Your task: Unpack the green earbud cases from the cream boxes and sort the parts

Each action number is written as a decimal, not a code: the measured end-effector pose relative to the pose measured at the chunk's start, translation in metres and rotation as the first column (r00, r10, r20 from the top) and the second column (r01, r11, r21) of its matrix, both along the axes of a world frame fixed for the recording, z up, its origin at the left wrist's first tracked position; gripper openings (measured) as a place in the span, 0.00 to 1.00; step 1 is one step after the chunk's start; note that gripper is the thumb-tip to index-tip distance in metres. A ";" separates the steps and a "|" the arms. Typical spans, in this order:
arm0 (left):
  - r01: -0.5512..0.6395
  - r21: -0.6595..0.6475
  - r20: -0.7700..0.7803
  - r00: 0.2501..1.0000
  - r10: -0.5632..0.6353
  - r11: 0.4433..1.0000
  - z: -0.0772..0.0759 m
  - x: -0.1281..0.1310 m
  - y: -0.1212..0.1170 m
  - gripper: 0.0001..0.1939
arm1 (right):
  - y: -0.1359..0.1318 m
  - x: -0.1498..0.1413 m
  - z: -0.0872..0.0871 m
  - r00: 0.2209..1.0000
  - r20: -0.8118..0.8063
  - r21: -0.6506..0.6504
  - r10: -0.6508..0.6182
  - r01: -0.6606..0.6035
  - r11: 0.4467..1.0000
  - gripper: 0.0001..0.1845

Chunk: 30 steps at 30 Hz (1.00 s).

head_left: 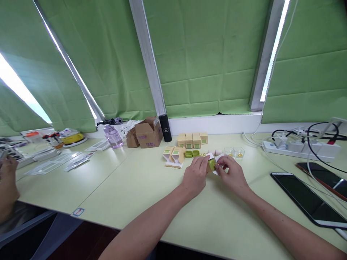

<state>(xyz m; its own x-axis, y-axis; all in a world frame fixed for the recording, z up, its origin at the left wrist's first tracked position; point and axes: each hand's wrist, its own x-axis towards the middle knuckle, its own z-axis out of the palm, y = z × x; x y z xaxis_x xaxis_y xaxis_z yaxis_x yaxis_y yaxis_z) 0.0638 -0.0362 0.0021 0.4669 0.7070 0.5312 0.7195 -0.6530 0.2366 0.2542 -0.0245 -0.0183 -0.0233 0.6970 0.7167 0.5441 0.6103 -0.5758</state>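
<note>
Small box (211, 170) with raised white flaps is gripped by my left hand (195, 175), the fingers closed along its left side. A green insert (211, 164) shows in its opening. My right hand (231, 172) is at the box's right side, thumb and fingertips pinched together at the green insert; whatever is between them is too small to make out. Just behind my hands sit two small green trays (192, 154) and clear cups (239, 152) with yellow bits inside. Open-flapped boxes (177, 155) stand to the left, and several closed tan boxes (192, 140) form a row behind.
A black cylinder (165, 128) and a cardboard carton (149, 133) stand by the wall, beside a purple-tinted bottle (113, 136). At right lie phones (309, 196), cables and a power strip (298, 150). Another person's hand (8, 173) is at the far left.
</note>
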 end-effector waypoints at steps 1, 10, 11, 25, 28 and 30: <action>-0.008 0.006 0.001 1.000 0.008 1.000 0.000 -0.001 0.001 0.38 | 0.000 0.000 0.001 0.999 -0.032 -0.010 0.011 -0.012 1.000 0.12; -0.058 0.101 -0.014 0.998 0.060 0.993 0.000 -0.003 0.004 0.38 | -0.004 0.001 0.006 0.944 -0.326 -0.238 0.048 -0.131 0.963 0.17; -0.065 0.121 -0.019 0.998 0.068 0.991 -0.001 -0.003 0.004 0.38 | -0.005 0.002 0.007 0.931 -0.363 -0.256 0.048 -0.149 0.955 0.18; 0.047 0.310 -0.226 0.974 0.026 0.950 0.000 0.000 0.002 0.26 | -0.014 -0.008 0.020 0.680 -0.680 -0.492 0.274 -0.701 0.517 0.25; 0.026 0.322 -0.237 0.970 0.054 0.946 0.002 -0.001 0.002 0.26 | -0.012 -0.008 0.018 0.710 -0.653 -0.497 0.263 -0.664 0.559 0.26; -0.030 0.327 -0.221 0.969 0.107 0.945 0.003 -0.003 0.005 0.28 | -0.010 -0.006 0.021 0.749 -0.625 -0.492 0.222 -0.598 0.633 0.27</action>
